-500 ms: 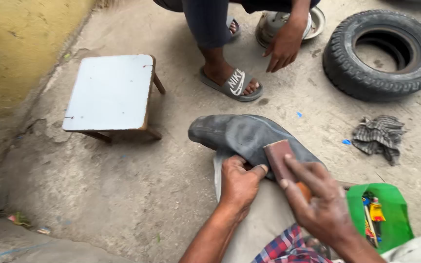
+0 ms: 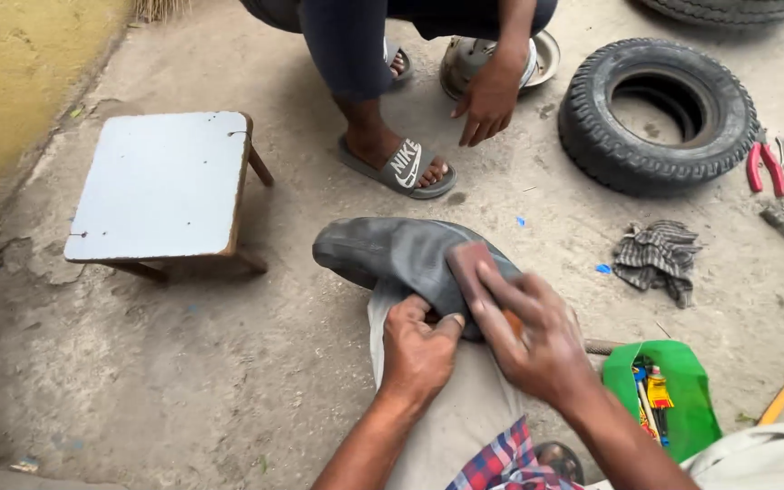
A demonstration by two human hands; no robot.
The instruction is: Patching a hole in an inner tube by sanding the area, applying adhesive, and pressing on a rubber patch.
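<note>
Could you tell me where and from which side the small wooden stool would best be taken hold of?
Probably grip the stool by its near long edge, coming from the person's left hand side; the flat white top overhangs the legs there, and nothing lies on it.

Soft, even daylight fills the scene, bright without glare. Shadows are faint and diffuse, darkest under the stool (image 2: 163, 186) at left and inside the tyre (image 2: 661, 113) far right. Focus is sharp throughout.

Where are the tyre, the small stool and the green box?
tyre (image 2: 592, 136), head view, on its left tread.
small stool (image 2: 161, 181), head view, on the pale seat top.
green box (image 2: 696, 413), head view, on its right wall.
</note>
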